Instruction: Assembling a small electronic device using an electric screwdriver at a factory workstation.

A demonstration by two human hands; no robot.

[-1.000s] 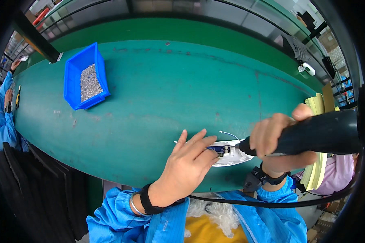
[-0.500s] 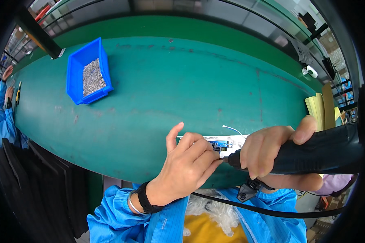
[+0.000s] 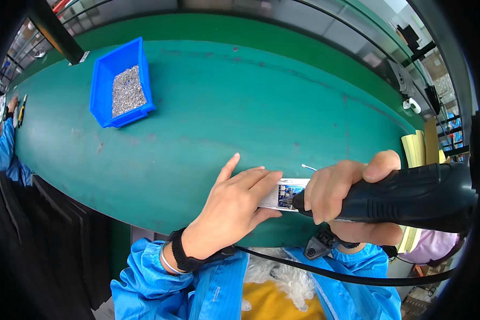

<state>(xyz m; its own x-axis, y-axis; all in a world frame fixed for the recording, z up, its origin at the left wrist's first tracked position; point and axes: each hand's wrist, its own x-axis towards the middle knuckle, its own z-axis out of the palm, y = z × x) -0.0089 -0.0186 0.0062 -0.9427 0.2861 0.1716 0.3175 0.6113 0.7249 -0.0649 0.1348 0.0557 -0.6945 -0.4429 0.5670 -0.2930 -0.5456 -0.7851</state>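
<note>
My left hand (image 3: 226, 208) grips the left end of a narrow white plastic housing (image 3: 270, 200), with the fingers along its far edge and the thumb along its near edge. Inside the housing lies a blue circuit board (image 3: 285, 196). A black electric screwdriver (image 3: 410, 196) is wrapped by my right hand (image 3: 330, 192), its body pointing left. The driver's nose is over the board; its tip and any screw there are hidden. A thin wire with a white plug (image 3: 307, 167) sticks out beyond the housing, next to my right fingers.
A blue bin (image 3: 98, 98) of small metal screws stands at the far left of the green table (image 3: 208, 117). Yellow sheets and cardboard (image 3: 415, 149) are at the right edge. A black cable (image 3: 325, 271) crosses before me. Another person's blue sleeve (image 3: 0, 152) shows far left.
My left fingers have drawn back from the driver's tip and now hold the housing's left end. The screwdriver has shifted slightly left, its nose over the board.
</note>
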